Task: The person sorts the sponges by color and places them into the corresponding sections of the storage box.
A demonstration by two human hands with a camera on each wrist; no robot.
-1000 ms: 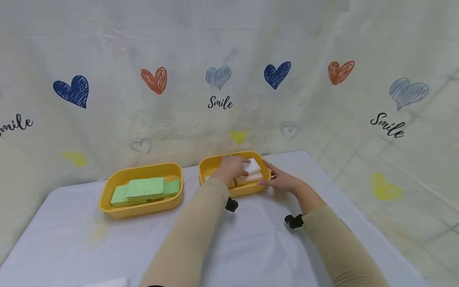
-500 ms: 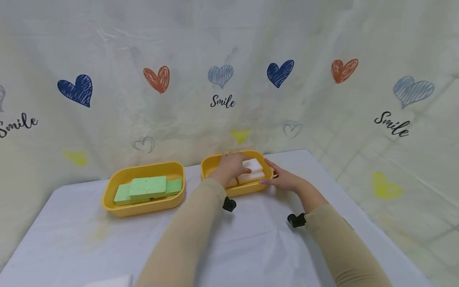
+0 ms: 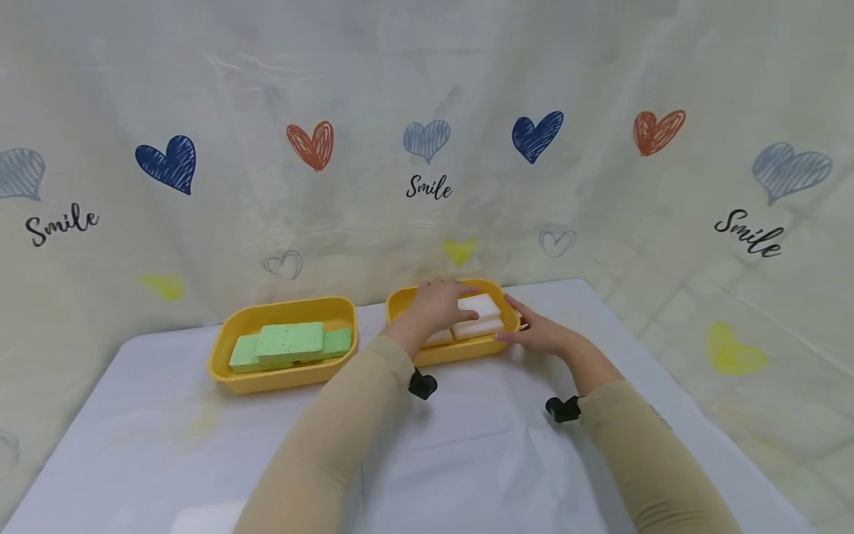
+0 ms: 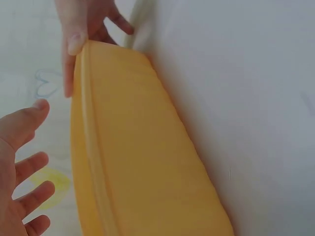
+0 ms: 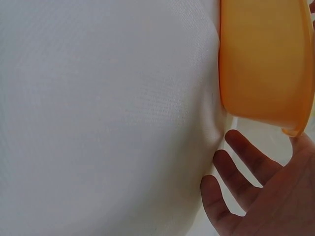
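A small yellow tray near the back of the table holds white blocks, one lying on top of the others. My left hand hovers over its left half with fingers spread, hiding part of the contents. In the left wrist view that left hand shows empty, apart from the rim. My right hand grips the tray's right end. Its thumb lies on the rim corner in the left wrist view, while the other fingers of the right hand extend beyond the tray wall in the right wrist view.
Left of it stands a second yellow tray with stacked green, pitted, sponge-like blocks. A flat white piece lies at the front left of the white-covered table. A patterned curtain hangs directly behind.
The head view has turned slightly left, so everything appears farther right. Relative to the tray, my left hand has drifted a little left. My right hand keeps its place at the tray's end.
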